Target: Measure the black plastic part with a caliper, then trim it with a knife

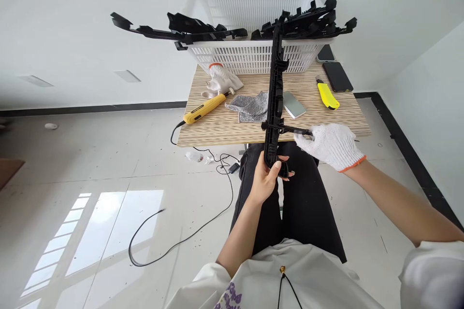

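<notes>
A long black plastic part (274, 101) stands nearly upright in view, its top overlapping the basket rim. Its lower end is gripped by my bare left hand (267, 176), with the thumb in front and fingertips showing on the far side. My right hand (328, 145) wears a white knitted glove with an orange cuff. Its fingers are closed around the tip of a thin black piece (295, 130) that sticks out sideways from the long part. Whether a blade or tool is also in the glove cannot be made out.
A white basket (235, 58) with black plastic parts (308, 24) stands at the table's back. On the wooden table (224, 130) lie a yellow corded tool (205, 108), white glove (223, 79), grey cloth (250, 106), grey-green pad (294, 105), yellow cutter (327, 96) and phones (338, 77). Cables (188, 237) cross the floor.
</notes>
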A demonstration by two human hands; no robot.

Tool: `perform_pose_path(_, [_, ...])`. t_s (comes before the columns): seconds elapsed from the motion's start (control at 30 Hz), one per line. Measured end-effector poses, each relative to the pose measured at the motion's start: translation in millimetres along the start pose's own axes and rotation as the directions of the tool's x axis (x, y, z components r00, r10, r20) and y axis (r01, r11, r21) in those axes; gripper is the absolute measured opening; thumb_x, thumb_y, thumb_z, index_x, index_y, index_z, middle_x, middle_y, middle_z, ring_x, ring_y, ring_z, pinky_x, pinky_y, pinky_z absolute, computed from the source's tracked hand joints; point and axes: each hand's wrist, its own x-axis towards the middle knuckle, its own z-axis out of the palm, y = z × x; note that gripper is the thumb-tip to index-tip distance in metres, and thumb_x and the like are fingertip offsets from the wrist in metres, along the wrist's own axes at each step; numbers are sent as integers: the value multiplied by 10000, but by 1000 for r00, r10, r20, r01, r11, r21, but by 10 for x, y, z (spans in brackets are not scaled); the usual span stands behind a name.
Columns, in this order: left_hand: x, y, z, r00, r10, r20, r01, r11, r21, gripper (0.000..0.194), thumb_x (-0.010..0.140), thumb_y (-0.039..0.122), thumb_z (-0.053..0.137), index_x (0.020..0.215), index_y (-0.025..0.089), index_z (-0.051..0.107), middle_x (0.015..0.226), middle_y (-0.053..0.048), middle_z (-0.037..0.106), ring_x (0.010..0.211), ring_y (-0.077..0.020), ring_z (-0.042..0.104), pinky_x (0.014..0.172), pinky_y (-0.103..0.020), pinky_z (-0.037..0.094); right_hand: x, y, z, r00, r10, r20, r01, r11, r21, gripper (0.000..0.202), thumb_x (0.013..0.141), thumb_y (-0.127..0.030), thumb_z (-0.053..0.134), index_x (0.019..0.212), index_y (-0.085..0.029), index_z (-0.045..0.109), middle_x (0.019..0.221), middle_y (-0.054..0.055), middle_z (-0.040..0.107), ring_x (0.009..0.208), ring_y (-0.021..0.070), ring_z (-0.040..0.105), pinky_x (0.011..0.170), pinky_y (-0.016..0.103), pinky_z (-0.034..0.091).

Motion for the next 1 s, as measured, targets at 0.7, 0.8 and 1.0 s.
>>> perform_pose_path(0.7, [14,-15,0,1000,18,-10,-19,1000,-8,475,917,619,677,1133,229,513,1058,-64,724,588,-159,717,506,-291,579,-86,1,75,983,-178,43,181,980,-84,532,977,-461,336,888,-156,762,699,158,704,686,287,665,566,316,187])
perform_pose_path(0.8, [12,-5,0,1000,15,-1,-15,1000,-10,471,914,615,683,1117,226,511,1051,-65,727,586,-161,718,499,-289,577,-94,5,74,982,-187,41,190,977,-97,529,985,-447,332,872,-164,763,691,150,702,676,280,667,562,316,182])
perform_pose_path(1.0, [10,0,-2,1000,-9,-15,9,1000,-12,503,904,625,687,1137,221,501,1079,-70,719,601,-157,724,504,-284,599,-99,78,115,976,-215,-13,213,972,-97,622,1021,-544,297,884,-161,769,667,164,700,676,306,682,554,324,182])
